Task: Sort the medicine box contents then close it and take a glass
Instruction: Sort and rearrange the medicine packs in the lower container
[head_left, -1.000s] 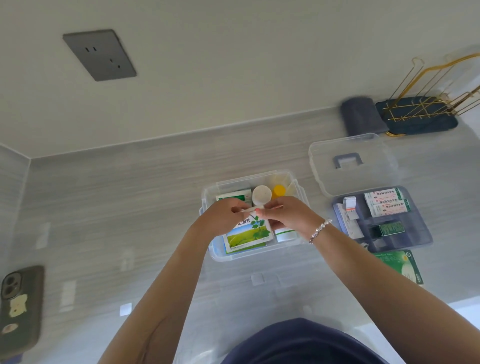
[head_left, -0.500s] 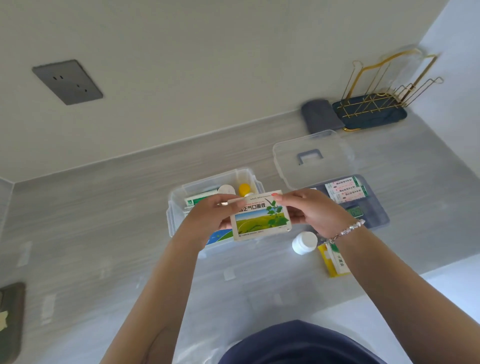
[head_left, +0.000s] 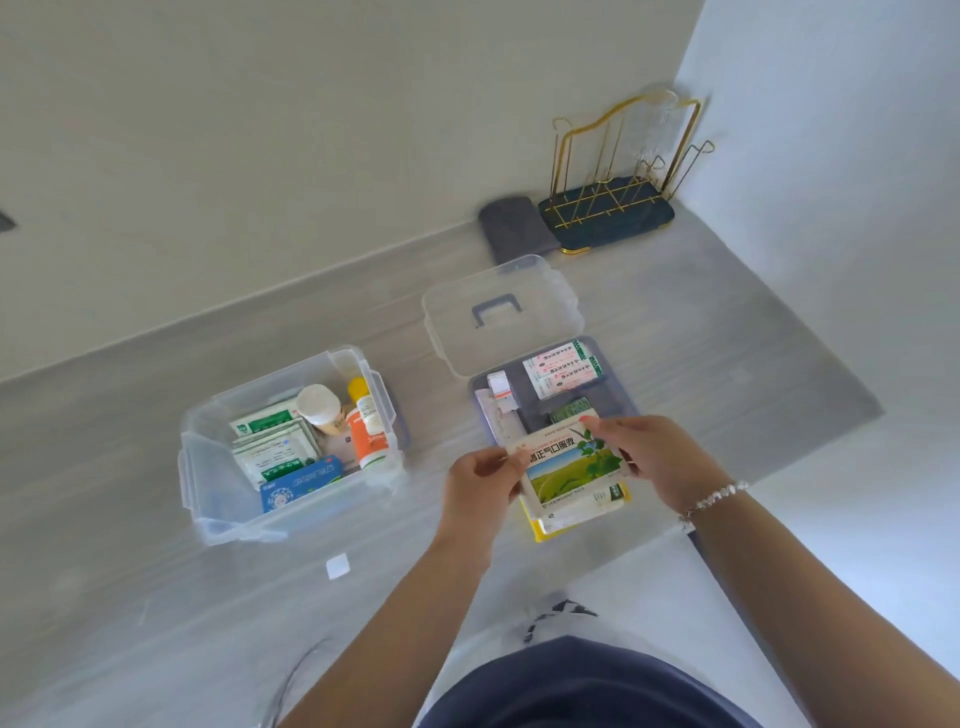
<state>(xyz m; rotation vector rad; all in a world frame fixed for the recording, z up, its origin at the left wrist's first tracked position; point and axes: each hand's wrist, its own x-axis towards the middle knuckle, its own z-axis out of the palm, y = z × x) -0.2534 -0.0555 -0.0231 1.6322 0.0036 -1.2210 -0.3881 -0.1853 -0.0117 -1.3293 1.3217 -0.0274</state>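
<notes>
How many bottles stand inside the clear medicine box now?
2. A white-capped bottle stands at the back of the clear medicine box, and an orange bottle with a yellow cap leans beside it, to its right. Others may hide under the packets.

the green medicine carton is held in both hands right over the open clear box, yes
Not quite. In the head view both the left hand and right hand hold the green medicine carton, but over the grey tray, well right of the open clear box.

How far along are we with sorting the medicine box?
Partly sorted. The lid is off, the grey tray lies out with packets. In hand: left hand and right hand hold the green carton. Left: the clear box is still full and open; no glass taken.
</notes>
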